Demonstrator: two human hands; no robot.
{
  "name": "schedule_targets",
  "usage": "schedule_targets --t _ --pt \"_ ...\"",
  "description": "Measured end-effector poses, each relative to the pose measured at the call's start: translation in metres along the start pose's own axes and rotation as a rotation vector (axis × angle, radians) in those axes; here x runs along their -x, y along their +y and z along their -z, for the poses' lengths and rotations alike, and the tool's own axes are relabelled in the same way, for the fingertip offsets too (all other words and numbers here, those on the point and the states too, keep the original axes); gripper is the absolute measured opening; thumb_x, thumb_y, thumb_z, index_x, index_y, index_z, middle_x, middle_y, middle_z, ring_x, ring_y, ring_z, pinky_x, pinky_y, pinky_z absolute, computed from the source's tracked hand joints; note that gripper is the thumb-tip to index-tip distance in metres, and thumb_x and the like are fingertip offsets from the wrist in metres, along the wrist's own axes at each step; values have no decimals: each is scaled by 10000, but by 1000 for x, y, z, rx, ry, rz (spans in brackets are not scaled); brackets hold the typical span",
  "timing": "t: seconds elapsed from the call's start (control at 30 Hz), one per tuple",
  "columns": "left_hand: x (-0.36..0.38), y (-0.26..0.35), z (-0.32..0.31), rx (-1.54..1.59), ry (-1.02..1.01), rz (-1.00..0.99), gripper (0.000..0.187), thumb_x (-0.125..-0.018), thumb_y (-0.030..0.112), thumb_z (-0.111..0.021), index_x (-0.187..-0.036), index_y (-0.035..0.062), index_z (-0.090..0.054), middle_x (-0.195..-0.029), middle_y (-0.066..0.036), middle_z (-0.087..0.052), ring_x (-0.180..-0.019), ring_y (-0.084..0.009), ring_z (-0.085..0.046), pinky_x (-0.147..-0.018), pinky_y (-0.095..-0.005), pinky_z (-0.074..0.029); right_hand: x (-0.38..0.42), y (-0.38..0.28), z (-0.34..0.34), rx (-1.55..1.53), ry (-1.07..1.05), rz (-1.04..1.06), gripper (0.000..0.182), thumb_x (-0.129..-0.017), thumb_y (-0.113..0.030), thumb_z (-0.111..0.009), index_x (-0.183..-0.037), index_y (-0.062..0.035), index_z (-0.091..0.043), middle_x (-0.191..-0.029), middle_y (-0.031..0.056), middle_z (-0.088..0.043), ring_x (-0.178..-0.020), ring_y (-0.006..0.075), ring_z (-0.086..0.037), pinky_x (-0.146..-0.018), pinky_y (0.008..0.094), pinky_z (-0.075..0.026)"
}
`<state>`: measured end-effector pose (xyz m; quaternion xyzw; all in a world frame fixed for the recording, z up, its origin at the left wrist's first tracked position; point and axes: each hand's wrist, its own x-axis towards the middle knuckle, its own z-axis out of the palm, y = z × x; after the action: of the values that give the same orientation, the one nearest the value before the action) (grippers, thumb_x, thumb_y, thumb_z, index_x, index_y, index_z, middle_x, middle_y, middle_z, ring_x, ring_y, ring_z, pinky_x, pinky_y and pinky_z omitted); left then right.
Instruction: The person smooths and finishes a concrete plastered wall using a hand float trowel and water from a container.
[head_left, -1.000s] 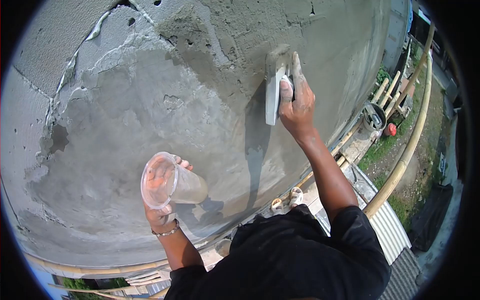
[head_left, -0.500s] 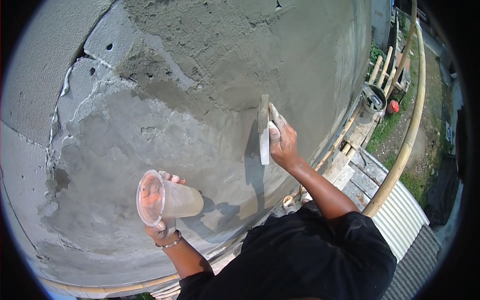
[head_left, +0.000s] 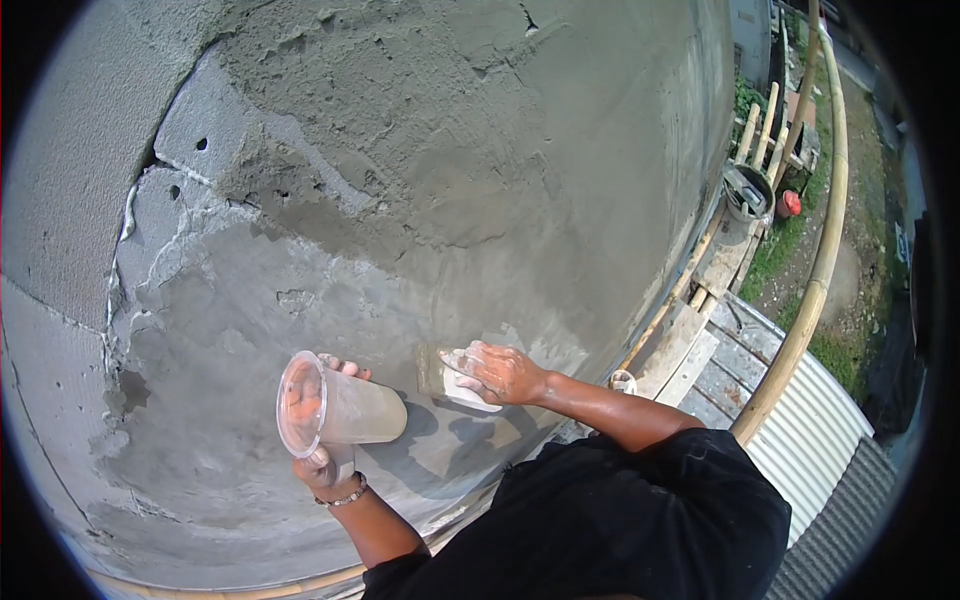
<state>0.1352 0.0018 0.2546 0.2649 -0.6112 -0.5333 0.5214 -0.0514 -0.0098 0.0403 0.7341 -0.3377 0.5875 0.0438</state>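
Note:
A clear plastic cup point(head_left: 350, 408) with cloudy liquid lies tilted in my left hand point(head_left: 322, 468), whose fingers wrap round it from below and behind. My right hand point(head_left: 500, 374) grips a flat float with a pale edge point(head_left: 458, 385), held against the grey plastered wall point(head_left: 400, 310). The float is just right of the cup, apart from it. Above both hands the plaster is rougher and darker. Shadows of the hands and cup fall on the wall beneath them.
Bare grey blocks point(head_left: 100, 150) show at the upper left. On the right are a long bamboo pole point(head_left: 822, 245), scaffold planks point(head_left: 672, 350), a black bucket point(head_left: 747, 193) with things inside, a small red container point(head_left: 789, 204) and a corrugated roof point(head_left: 805, 425).
My right hand has moved down and left with the float, which has turned from upright and now lies closer to the cup. The cup in my left hand has dropped slightly in view.

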Motion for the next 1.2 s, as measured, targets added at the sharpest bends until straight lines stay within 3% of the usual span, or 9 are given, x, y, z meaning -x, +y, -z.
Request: schedule_targets --t 0.1,0.2,0.4,0.6,0.7,0.77,0.8,0.9,1.2 --pt "3 -1 0 22 -57 -1 1110 -515 419 -895 -1396 -33 -394 -1265 -175 -452 -1152 -370 -552 -995 -564 -492 -43 32 71 94 529 -264 388 -1013 -224 -500 -1280 48 -575 -1138 223 -659 -859 361 -660 -833 414 -527" --pt "5 -2 0 48 -62 7 1088 -513 413 -894 -1386 -26 -414 -1265 -173 -449 -1149 -365 -553 -994 -560 -495 -110 93 175 190 744 -451 410 -1041 -261 -462 -1263 64 -577 -1108 236 -668 -937 366 -668 -831 415 -516" --pt "7 1 5 45 -41 19 1079 -511 396 -896 -1391 -8 -418 -1257 -167 -473 -1140 -359 -558 -1012 -563 -480 -156 84 152 373 570 -121 335 -945 -132 -592 -1234 36 -599 -951 188 -665 -822 342 -654 -731 402 -538" --pt "-4 3 -3 90 -67 -11 1060 -529 389 -894 -1393 -3 -422 -1277 -167 -487 -1150 -360 -557 -1010 -560 -479 -45 13 33 92 -12 130 352 -847 -234 -729 -1121 -23 -660 -901 113 -662 -801 279 -667 -691 378 -559" --pt "-12 2 -11 118 -103 -21 1067 -530 392 -891 -1399 -1 -412 -1272 -175 -502 -1160 -365 -562 -1001 -564 -483 -46 22 56 63 135 -43 349 -915 -167 -652 -1209 19 -623 -900 145 -662 -798 286 -669 -702 364 -553" --pt "-13 1 -14 95 -156 41 1065 -549 403 -881 -1402 -11 -398 -1263 -194 -521 -1150 -367 -579 -993 -563 -489 -108 41 115 171 525 -44 372 -976 -159 -551 -1273 64 -571 -1031 224 -672 -805 350 -654 -732 404 -533" --pt "-13 3 -19 97 -145 38 1065 -549 403 -881 -1402 -11 -398 -1263 -194 -521 -1150 -367 -579 -993 -563 -489 -138 42 151 125 549 -248 362 -996 -161 -518 -1278 61 -564 -1047 236 -667 -807 379 -647 -741 428 -519" --pt "-24 14 -40 128 -130 52 1001 -562 319 -846 -1387 -42 -409 -1272 -255 -525 -1165 -403 -581 -1015 -557 -465 -207 90 203 503 714 -122 341 -977 -151 -542 -1262 32 -582 -915 203 -637 -759 360 -636 -678 432 -512" --pt "-84 53 -109 133 -331 -61 884 -774 477 -760 -1370 -81 -423 -1266 -272 -564 -1126 -359 -627 -931 -516 -544 -91 25 92 214 32 230 318 -830 -164 -748 -1093 -24 -638 -901 98 -630 -796 269 -647 -669 367 -555"
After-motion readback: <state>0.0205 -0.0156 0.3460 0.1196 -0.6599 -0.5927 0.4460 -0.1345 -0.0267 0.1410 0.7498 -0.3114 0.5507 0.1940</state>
